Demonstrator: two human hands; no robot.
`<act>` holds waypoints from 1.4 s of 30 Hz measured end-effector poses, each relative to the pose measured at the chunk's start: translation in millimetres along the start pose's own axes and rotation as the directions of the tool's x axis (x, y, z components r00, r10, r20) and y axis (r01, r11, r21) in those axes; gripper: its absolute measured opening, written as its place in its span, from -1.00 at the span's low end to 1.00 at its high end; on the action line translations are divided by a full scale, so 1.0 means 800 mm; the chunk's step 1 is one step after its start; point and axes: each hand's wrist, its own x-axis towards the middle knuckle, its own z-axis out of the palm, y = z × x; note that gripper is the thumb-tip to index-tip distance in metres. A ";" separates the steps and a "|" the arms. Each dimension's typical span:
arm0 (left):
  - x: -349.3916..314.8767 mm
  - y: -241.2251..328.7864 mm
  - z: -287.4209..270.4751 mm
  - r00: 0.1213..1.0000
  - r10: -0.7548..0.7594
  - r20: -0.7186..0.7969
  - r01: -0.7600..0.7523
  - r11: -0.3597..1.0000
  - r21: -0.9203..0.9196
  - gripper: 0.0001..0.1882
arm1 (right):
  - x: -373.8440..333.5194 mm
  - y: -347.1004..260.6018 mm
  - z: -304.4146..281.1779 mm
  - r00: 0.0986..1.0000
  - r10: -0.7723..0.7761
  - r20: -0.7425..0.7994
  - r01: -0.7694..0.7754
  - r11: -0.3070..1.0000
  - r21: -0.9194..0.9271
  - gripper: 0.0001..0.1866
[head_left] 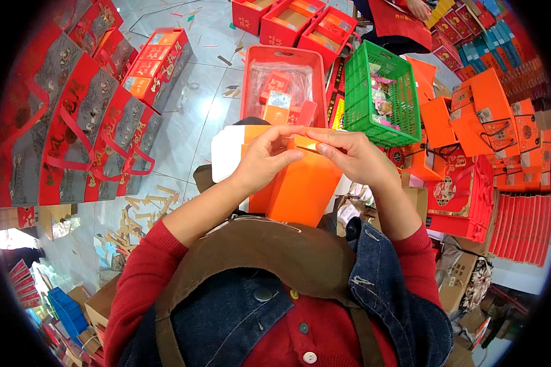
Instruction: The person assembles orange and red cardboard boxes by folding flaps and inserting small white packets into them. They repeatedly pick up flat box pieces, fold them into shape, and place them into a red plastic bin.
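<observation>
Both hands pinch the upper edge of an orange box (306, 196) in front of the brown apron (257, 244).
The left hand (264, 156) and right hand (356, 158) meet at its top end, thumbs nearest the wearer and fingers curled over the far side — each seems closed on a thin edge or flap. The box looks like light, fairly stiff card with a smooth face that might slide a little; the thin edges would likely crease under a hard pinch, so the broad side walls seem the safer hold. Fingers cover most of the top, so what exactly lies between the thumbs is hard to make out. The box's lower end is hidden behind the apron, and whether the white panel (225, 153) at left belongs to it I cannot tell.
</observation>
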 end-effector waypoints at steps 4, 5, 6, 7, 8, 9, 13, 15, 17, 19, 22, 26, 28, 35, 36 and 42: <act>0.000 0.001 -0.006 0.999 0.016 0.030 -0.017 0.999 0.041 -0.59 | 0.001 -0.004 0.006 0.998 -0.038 -0.055 0.042 0.997 0.061 -0.72; 0.001 -0.001 -0.007 0.999 0.009 0.033 -0.011 0.999 0.039 -0.59 | 0.000 -0.005 0.008 0.998 0.011 -0.059 -0.005 0.994 0.105 -0.73; 0.001 -0.002 -0.008 0.999 0.003 0.037 -0.004 0.999 0.037 -0.59 | -0.001 -0.003 0.011 0.995 0.054 -0.082 -0.042 0.989 0.139 -0.73; 0.001 -0.001 -0.008 0.999 0.005 0.053 -0.007 1.000 0.028 -0.58 | -0.003 0.002 0.016 0.990 0.097 -0.103 -0.078 0.982 0.174 -0.74; 0.000 0.000 -0.009 0.997 0.008 0.072 -0.010 1.000 0.022 -0.58 | -0.004 0.005 0.020 0.982 0.140 -0.126 -0.112 0.971 0.211 -0.75; -0.001 0.001 -0.009 0.996 0.011 0.091 -0.013 1.000 0.015 -0.58 | -0.004 0.004 0.023 0.975 0.155 -0.157 -0.123 0.973 0.196 -0.76; 0.000 -0.007 -0.007 0.991 0.080 0.109 -0.086 0.995 0.047 -0.57 | 0.001 0.011 0.039 0.945 0.086 -0.317 -0.048 0.991 0.125 -0.80; 0.000 -0.008 -0.011 0.991 0.079 0.103 -0.092 0.988 0.127 -0.57 | 0.002 0.011 0.047 0.928 0.065 -0.367 -0.016 0.991 0.134 -0.81; -0.002 -0.005 -0.011 0.994 0.063 0.092 -0.075 0.989 0.126 -0.57 | -0.001 0.003 0.053 0.923 0.121 -0.364 -0.048 0.978 0.205 -0.81; -0.003 -0.007 -0.011 0.996 0.054 0.073 -0.062 0.992 0.110 -0.59 | -0.006 0.001 0.056 0.909 0.092 -0.406 -0.039 0.990 0.136 -0.82; -0.004 -0.014 -0.008 0.997 0.051 0.055 -0.055 0.995 0.079 -0.62 | -0.010 0.001 0.055 0.908 0.100 -0.407 -0.062 0.992 0.106 -0.83; -0.005 -0.011 -0.003 0.997 0.063 0.041 -0.065 0.996 0.061 -0.68 | -0.016 0.002 0.052 0.919 0.077 -0.387 0.024 0.968 0.248 -0.82; -0.007 -0.009 -0.005 0.997 0.072 0.021 -0.073 0.995 0.071 -0.70 | -0.022 0.014 0.041 0.880 0.245 -0.406 0.003 0.853 0.522 -0.80; -0.007 -0.015 -0.011 0.999 0.044 0.017 -0.046 0.992 0.114 -0.74 | -0.049 0.044 0.041 0.912 0.163 -0.376 0.010 0.908 0.418 -0.83; -0.008 -0.015 -0.010 0.999 0.038 0.014 -0.039 0.994 0.102 -0.75 | -0.052 0.045 0.047 0.916 0.131 -0.380 0.029 0.921 0.388 -0.83; -0.013 -0.027 -0.014 0.998 0.057 0.039 -0.061 0.990 0.130 -0.82 | -0.056 0.048 0.052 0.924 0.161 -0.348 0.011 0.896 0.444 -0.79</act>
